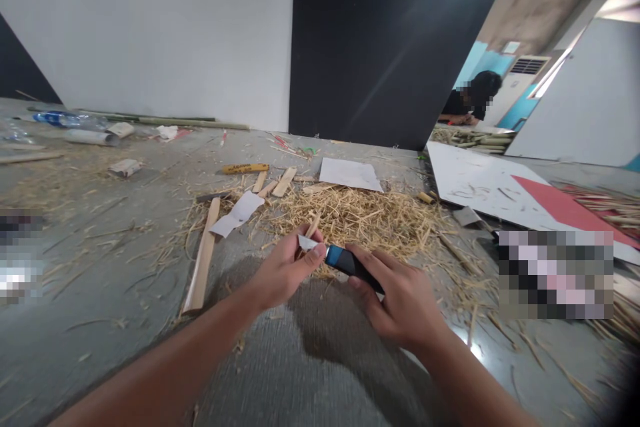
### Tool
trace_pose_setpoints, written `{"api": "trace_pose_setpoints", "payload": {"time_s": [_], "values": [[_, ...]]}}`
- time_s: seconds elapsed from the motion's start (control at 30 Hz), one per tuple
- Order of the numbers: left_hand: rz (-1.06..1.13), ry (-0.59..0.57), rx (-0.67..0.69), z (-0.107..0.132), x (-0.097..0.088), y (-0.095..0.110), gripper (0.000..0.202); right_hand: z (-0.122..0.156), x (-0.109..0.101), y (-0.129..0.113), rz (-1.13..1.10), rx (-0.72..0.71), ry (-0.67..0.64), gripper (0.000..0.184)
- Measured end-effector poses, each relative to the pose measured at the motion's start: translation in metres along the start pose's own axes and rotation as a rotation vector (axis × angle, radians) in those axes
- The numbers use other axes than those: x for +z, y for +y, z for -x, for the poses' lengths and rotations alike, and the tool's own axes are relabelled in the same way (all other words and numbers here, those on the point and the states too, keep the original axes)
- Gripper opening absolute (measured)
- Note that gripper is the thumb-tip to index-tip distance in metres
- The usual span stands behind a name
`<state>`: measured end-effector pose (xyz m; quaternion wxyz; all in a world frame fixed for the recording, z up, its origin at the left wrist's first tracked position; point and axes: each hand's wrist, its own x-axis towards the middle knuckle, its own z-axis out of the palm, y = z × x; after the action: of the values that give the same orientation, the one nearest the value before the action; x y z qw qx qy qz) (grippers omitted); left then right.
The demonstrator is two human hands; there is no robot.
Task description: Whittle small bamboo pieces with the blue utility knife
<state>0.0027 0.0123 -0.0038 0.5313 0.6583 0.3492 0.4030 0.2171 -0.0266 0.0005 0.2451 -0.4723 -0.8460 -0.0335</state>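
Note:
My right hand [407, 293] is wrapped round the black and blue handle of a knife [357, 268]. Its short, broad blade points left and lies against my left hand [287, 265]. Between the left thumb and fingers is a thin strip of wood [314, 223], its pale tip sticking up past the blade. The fingers and blade hide the strip's lower part. Both hands are held together above the floor, just in front of a heap of wood shavings [360, 217].
A long wooden slat [204, 257] lies at the left, beside a folded paper [237, 213]. Behind the shavings are a white sheet [350, 174], a yellow printed strip [245, 168] and several wood pieces. A black panel [380, 57] stands behind; a person [473, 97] bends over at the far right.

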Motion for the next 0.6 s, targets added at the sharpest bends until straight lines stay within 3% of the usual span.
{"api": "trace_pose_setpoints", "payload": {"time_s": [0.33,0.6], "values": [[-0.523,0.039,-0.008,-0.006,-0.008,0.002,0.034,0.002,-0.002,0.0,0.267,-0.027,0.102,0.048],[-0.598,0.179,-0.002,-0.008,-0.005,0.0,0.04,0.001,0.002,-0.01,0.312,0.033,0.18,0.046]]}}
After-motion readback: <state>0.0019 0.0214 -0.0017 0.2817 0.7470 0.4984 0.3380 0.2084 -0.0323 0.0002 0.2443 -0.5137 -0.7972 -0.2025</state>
